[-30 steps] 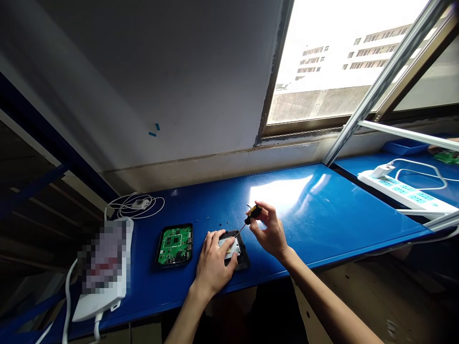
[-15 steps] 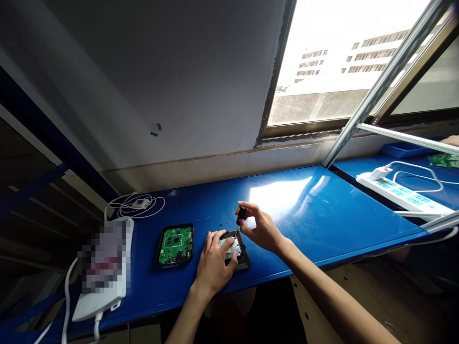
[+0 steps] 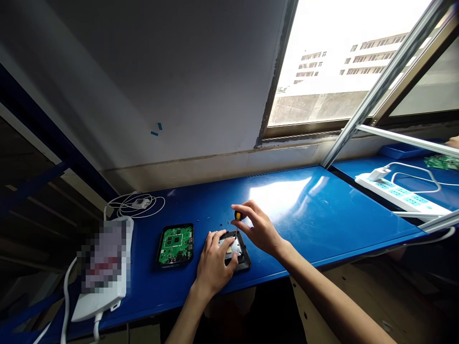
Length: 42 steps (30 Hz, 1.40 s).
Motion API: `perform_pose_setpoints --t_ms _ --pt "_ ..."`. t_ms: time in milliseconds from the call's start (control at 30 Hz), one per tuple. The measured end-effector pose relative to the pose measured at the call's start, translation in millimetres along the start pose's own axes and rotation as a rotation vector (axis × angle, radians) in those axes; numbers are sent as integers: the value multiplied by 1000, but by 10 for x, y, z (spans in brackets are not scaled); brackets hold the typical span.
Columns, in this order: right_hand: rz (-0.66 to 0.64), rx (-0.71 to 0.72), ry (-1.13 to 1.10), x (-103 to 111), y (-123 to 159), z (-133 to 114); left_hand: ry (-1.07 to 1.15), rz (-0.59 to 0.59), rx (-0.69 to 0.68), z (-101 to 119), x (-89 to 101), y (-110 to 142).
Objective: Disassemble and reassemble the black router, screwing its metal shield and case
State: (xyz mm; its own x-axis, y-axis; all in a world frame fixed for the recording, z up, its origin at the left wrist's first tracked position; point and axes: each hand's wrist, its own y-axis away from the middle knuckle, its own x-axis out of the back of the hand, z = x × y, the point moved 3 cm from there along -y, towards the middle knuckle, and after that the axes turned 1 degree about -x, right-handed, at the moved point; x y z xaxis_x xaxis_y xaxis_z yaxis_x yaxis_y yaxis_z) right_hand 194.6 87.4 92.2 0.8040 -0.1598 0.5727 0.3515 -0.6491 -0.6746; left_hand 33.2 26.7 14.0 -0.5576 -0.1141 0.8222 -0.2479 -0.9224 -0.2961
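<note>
A black plastic cover (image 3: 245, 262) with a silvery metal plate (image 3: 235, 247) inside it lies on the blue table. My left hand (image 3: 213, 263) is over its left side, fingers and thumb bent around and pressing on cover and plate. Between the fingertips of my right hand (image 3: 261, 229) is a small screwdriver (image 3: 238, 216) with a black and yellow handle, closely upright. Its tip meets the plate near the upper edge; a screw under it is too small to make out. To the left, a black case with a green circuit board (image 3: 175, 244) lies face up.
Several tiny screws (image 3: 221, 224) lie beyond the cover. A coiled white cable (image 3: 140, 204) and a white device (image 3: 102, 301), partly pixelated, are at the left. At the right stand a metal frame post (image 3: 344, 129) and a power strip (image 3: 401, 193). Another person's hand (image 3: 453, 142) shows at the far right.
My right hand has moved left and turned the screwdriver from a slant to nearly upright, its tip staying at the plate. My left hand has kept its place.
</note>
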Motion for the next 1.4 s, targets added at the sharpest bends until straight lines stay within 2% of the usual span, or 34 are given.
perform_pose_setpoints --t_ms 200,367,500,600,700,800,900,1000,1100,1200,1267,1400 --pt "-13 -71 -38 23 -36 -4 10 -11 10 -10 -4 2" --pt "85 -118 -24 47 -9 -1 19 -11 12 -15 -1 6" --pt "55 -100 -112 67 7 -35 23 -14 12 -19 -2 4" --pt "50 -57 -42 88 -6 -49 24 -17 9 -22 -6 0" --pt "77 -77 16 98 -17 -51 24 -16 12 -23 -8 -2" --pt "33 -103 -50 87 -21 -70 27 -14 18 -20 -6 0" --pt "-47 -51 -89 67 -30 -103 29 -19 23 -14 -3 1" --pt "-20 -22 -1 48 -32 -112 31 -27 26 -9 1 -1" --pt "23 -89 55 18 -19 -100 29 -30 33 -6 8 0" --pt "-31 -141 -31 -8 -4 -99 28 -33 38 -5 13 2" --pt "-77 -114 -79 -7 -4 -108 29 -35 35 -5 13 1" --pt "-56 -80 14 14 -7 -90 28 -39 36 -12 2 -3"
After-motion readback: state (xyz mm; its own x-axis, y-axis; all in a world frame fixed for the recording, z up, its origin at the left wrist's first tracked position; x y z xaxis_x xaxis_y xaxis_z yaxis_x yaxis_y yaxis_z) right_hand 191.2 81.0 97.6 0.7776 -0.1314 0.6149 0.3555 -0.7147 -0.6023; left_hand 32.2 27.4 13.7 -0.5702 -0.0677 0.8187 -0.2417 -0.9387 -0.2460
